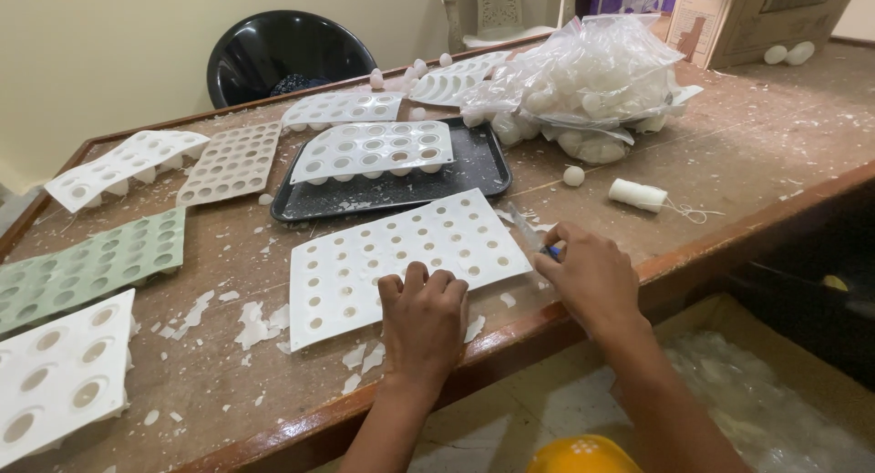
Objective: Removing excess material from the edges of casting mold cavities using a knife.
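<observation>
The left hand lay knuckles up, fingers curled, pressing the near edge of a white perforated mould sheet at table centre. At three o'clock of it, the right hand was closed round a small blue-tipped tool. At twelve o'clock a black tray carried another white mould; at one o'clock a clear plastic bag held white balls.
</observation>
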